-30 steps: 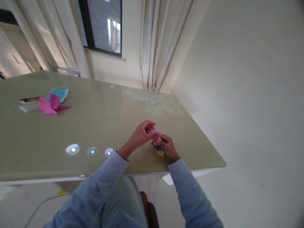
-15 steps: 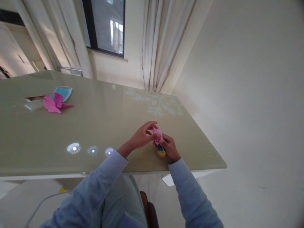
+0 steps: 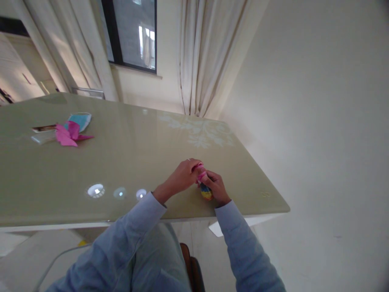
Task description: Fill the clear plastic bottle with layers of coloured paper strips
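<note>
My right hand [image 3: 219, 187] is closed around a small bottle [image 3: 207, 193] with a blue and yellow body, held just above or on the near part of the table. The bottle's pink top [image 3: 201, 175] points away from me and slightly left. My left hand [image 3: 181, 177] has its fingers closed over this pink top. Its fingertips are partly hidden, as is the side of the bottle under my right hand.
Toward the far left of the glossy table [image 3: 130, 150] lies a folded pink paper shape [image 3: 68, 134]. A blue face mask [image 3: 81, 121], a brown-and-white strip [image 3: 44, 128] and a clear piece [image 3: 42, 138] lie beside it. The wall [image 3: 319, 121] rises on the right.
My left hand's fingers have come down from raised and apart to closed over the pink top. The right hand keeps its hold on the bottle. The view has shifted slightly.
</note>
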Tool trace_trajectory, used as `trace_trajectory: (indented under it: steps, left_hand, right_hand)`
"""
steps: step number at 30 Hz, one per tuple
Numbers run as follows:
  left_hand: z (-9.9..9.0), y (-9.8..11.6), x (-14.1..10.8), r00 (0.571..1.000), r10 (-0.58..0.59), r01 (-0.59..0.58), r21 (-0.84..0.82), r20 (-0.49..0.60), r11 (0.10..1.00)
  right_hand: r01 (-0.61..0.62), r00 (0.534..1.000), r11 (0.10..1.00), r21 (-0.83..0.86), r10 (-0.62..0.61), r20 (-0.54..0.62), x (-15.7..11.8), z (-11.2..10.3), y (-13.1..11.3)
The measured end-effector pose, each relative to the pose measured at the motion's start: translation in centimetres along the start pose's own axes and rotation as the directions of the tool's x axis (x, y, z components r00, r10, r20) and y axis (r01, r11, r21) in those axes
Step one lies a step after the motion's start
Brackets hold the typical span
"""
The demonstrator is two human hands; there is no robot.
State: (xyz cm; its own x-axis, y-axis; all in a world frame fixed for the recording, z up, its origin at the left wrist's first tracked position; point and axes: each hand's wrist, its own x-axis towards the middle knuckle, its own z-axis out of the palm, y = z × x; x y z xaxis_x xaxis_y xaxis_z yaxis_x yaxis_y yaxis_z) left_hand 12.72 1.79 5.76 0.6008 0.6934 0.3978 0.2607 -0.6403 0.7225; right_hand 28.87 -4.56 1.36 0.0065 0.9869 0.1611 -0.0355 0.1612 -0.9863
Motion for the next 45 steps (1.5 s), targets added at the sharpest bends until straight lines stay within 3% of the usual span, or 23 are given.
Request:
trace_trajectory:
  steps: [6,10,14,20,27,30,35,39,45]
  left_hand:
    - [0.2,-1.1,0.2,0.998,0.046,-0.044,-0.033,0.041,0.998]
    - [0.4,-1.9,0.5,0.992,-0.123,0.125,-0.193,0.019,0.973]
    - [0.1,-1.8,1.0,0.942,-0.318,0.289,-0.224,-0.106,0.931]
    - [-1.3,-1.2,1.7,0.889,-0.382,0.358,-0.136,-0.252,0.924]
    - [-0.5,-2.1,1.6,0.902,-0.327,0.316,-0.084,-0.282,0.945]
    - [0.0,-2.7,1.4,0.924,-0.336,0.293,-0.226,-0.182,0.929]
    - [0.4,-2.8,1.1,0.958,-0.288,0.246,-0.501,-0.006,0.829]
    - [0.8,-1.9,0.9,0.971,-0.232,0.163,-0.572,-0.049,0.804]
    - [0.9,-0.4,0.7,0.964,-0.249,0.167,-0.519,-0.092,0.838]
  right_hand:
    - [-0.079,0.994,0.984,0.161,0.066,0.082,-0.2,-0.2,0.6]
    - [-0.179,0.979,0.958,0.224,0.150,0.140,0.2,-0.2,1.1]
    - [-0.166,0.977,0.955,0.245,0.124,0.176,0.6,-0.2,1.3]
    - [-0.055,0.991,0.980,0.194,0.029,0.131,0.8,-0.2,1.8]
    - [-0.178,0.969,0.938,0.297,0.114,0.219,0.4,-0.2,1.0]
    - [-0.203,0.965,0.897,0.392,0.116,0.234,0.1,-0.3,0.2]
    - [-0.222,0.949,0.868,0.445,0.088,0.303,0.0,-0.4,-0.2]
    - [-0.195,0.953,0.891,0.410,0.073,0.294,-0.2,-0.3,0.2]
    - [-0.171,0.966,0.913,0.370,0.082,0.243,-0.4,-0.3,0.6]
